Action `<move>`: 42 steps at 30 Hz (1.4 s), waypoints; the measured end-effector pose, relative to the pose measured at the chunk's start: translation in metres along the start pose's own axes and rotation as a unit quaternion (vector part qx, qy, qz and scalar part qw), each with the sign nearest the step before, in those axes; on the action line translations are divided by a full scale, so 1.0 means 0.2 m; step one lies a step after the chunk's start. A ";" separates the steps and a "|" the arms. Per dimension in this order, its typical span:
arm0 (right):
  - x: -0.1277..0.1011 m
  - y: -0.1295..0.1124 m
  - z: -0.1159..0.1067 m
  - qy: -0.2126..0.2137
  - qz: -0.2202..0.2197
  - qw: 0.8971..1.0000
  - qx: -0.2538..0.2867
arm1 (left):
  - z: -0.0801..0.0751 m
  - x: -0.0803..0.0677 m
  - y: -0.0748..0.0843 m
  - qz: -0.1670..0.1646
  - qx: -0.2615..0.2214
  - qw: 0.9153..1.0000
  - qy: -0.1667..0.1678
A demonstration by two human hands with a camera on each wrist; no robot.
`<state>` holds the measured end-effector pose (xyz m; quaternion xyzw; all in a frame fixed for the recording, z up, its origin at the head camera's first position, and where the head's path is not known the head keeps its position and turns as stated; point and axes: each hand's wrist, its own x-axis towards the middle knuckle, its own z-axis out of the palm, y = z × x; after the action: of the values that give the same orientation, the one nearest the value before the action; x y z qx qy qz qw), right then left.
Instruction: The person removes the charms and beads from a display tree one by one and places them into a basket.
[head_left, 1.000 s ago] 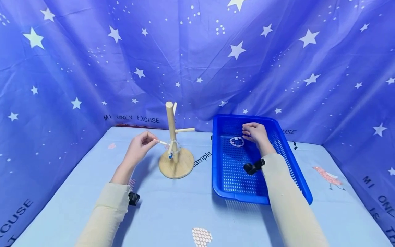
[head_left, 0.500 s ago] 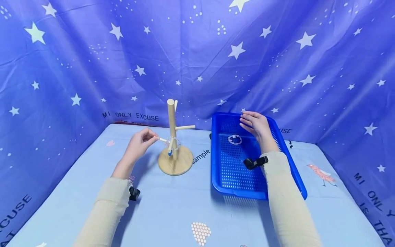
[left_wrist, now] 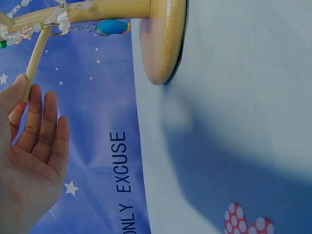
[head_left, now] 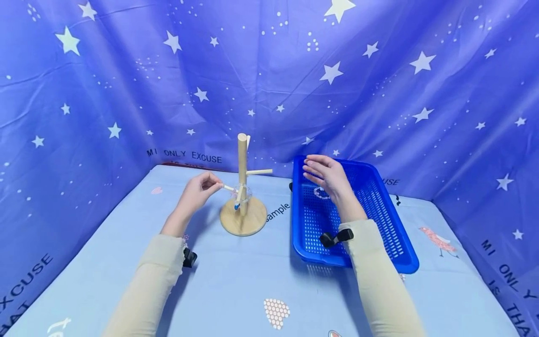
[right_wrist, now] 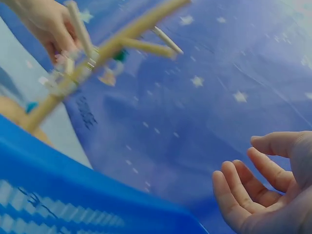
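A wooden peg stand (head_left: 242, 161) rises from a round base (head_left: 243, 219) on the light blue cloth. A beaded bracelet (head_left: 243, 193) with a blue charm (left_wrist: 112, 27) hangs low on its post. My left hand (head_left: 218, 186) pinches the tip of a low peg (head_left: 229, 188) on the stand's left side. Fingers spread and holding nothing, my right hand (head_left: 313, 171) hovers above the left far part of the blue basket (head_left: 391, 234). A second bead bracelet (head_left: 318, 193) lies on the basket floor, partly hidden behind that hand.
Blue star-printed fabric (head_left: 126, 93) walls in the table at the back and on both sides. The stand is close to the basket's left rim (head_left: 296, 210). Small black wrist cameras sit on both cream sleeves.
My right hand has lifted off the bracelet in the basket and moved left and up, empty. The left hand has kept its pinch on the peg.
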<state>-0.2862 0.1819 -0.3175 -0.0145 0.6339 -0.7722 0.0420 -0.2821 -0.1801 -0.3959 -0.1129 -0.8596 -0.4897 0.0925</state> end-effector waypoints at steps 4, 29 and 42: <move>-0.02 0.05 0.10 -0.029 0.009 0.999 -0.027 | 0.00 0.00 0.01 0.003 0.004 1.000 -0.002; -0.02 0.25 0.46 -0.159 0.106 0.970 -0.149 | 0.00 0.00 0.00 -0.014 -0.032 0.999 -0.002; -0.01 0.28 0.53 -0.160 0.129 0.964 -0.170 | 0.00 0.00 0.00 -0.020 -0.036 0.999 -0.002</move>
<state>-0.2735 0.0683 -0.3520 -0.0631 0.7372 -0.6289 0.2387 -0.2824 -0.1796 -0.3958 -0.0996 -0.8435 -0.5222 0.0766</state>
